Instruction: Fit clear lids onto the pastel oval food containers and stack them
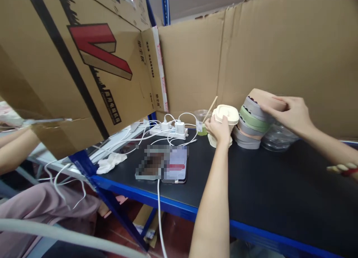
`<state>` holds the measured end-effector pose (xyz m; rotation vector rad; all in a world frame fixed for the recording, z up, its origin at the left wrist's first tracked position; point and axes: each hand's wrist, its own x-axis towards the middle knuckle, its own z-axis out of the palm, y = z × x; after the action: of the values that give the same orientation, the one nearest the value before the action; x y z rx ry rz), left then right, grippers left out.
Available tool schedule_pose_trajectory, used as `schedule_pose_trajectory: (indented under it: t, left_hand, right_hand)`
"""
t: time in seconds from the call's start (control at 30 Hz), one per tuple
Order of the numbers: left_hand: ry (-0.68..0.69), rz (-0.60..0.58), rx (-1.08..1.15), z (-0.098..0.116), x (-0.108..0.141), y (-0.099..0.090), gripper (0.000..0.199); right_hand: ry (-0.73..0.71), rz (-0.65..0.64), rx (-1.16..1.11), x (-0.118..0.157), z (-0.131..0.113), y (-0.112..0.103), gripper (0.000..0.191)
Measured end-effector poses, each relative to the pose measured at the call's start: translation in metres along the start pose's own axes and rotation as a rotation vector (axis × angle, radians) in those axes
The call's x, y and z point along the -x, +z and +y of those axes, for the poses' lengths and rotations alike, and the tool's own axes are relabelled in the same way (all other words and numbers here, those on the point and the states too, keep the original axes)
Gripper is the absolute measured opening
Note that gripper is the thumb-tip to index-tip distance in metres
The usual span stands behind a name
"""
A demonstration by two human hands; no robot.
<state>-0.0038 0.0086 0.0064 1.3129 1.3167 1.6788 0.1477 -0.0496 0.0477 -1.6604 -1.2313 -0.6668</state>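
My left hand (219,129) is closed around a stack of cream rounded-square pieces (227,114) that look like lids or shallow bowls, upright on the black table. Right beside it leans a stack of pastel rounded-square pieces (256,118) in grey, green and pink, some with dark wavy cut-outs. At the top of that stack, my right hand (291,110) pinches a pale pink piece (264,97) between thumb and fingers. Whether the pink piece is lifted off or still rests on the pile, I cannot tell. Clear plastic containers (279,136) sit partly hidden behind the right forearm.
A plastic cup with green liquid (203,129) and a straw stands behind my left hand. Two phones (175,166) lie near a power strip (167,130) with white cables. Cardboard (192,71) walls the back and left. Another person's arm (15,149) shows at the left.
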Motion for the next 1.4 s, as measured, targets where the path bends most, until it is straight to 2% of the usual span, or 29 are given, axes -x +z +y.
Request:
schedule_pose_trajectory:
  t: [0.07,0.13,0.27,0.37,0.5,0.57,0.63,0.7,0.8,0.9,0.97,1.07,1.17,1.23,1.33,1.4]
  left_hand:
    - [-0.025,0.053,0.015,0.001,-0.001,-0.002,0.023]
    - [-0.054,0.061,0.01,0.002,0.0,-0.004,0.022]
    - [-0.029,0.086,0.039,0.0,0.0,-0.005,0.018]
    - [0.053,0.079,0.126,-0.001,-0.001,-0.005,0.012]
    - [0.216,0.093,0.233,0.008,0.007,-0.007,0.014]
    - [0.233,0.114,0.266,0.016,0.017,-0.008,0.009]
    - [0.201,0.083,0.329,0.023,0.032,-0.007,0.005]
    - [0.16,0.01,0.385,0.028,0.049,-0.005,0.004]
    - [0.113,-0.119,0.474,0.027,0.071,0.002,0.011]
    - [0.085,-0.264,0.631,0.019,0.084,0.01,0.015]
    - [0.078,-0.348,0.711,0.016,0.087,0.013,0.021]
    - [0.046,-0.395,0.789,0.018,0.087,0.013,0.033]
    - [-0.075,-0.403,0.856,0.027,0.084,0.009,0.039]
    - [-0.152,-0.447,0.901,0.031,0.081,0.006,0.036]
    - [-0.221,-0.514,0.887,0.031,0.078,0.005,0.032]
    - [-0.171,-0.555,0.851,0.027,0.077,0.007,0.034]
  right_hand:
    - [0.097,0.01,-0.078,0.003,-0.003,0.0,0.047]
    - [0.14,0.072,-0.176,0.006,-0.002,0.001,0.049]
    - [-0.041,0.167,-0.231,0.013,0.006,0.012,0.048]
    - [-0.13,0.276,-0.263,0.018,0.01,0.018,0.047]
    - [-0.196,0.457,-0.304,0.031,0.008,0.013,0.044]
    - [-0.26,0.511,-0.329,0.04,0.007,0.006,0.041]
    - [-0.323,0.502,-0.356,0.05,0.006,-0.001,0.04]
    - [-0.332,0.419,-0.377,0.06,0.006,-0.005,0.042]
    - [-0.272,0.31,-0.415,0.073,0.003,-0.006,0.046]
    - [-0.201,0.291,-0.474,0.084,0.001,-0.003,0.047]
    - [-0.169,0.267,-0.509,0.09,-0.001,-0.002,0.047]
    - [-0.144,0.238,-0.541,0.095,-0.004,-0.004,0.042]
    - [-0.153,0.217,-0.596,0.096,-0.005,-0.007,0.038]
    - [-0.123,0.205,-0.682,0.095,-0.004,-0.008,0.037]
    - [0.05,0.194,-0.882,0.092,-0.003,-0.007,0.056]
    - [0.184,0.193,-0.994,0.088,-0.003,-0.005,0.072]
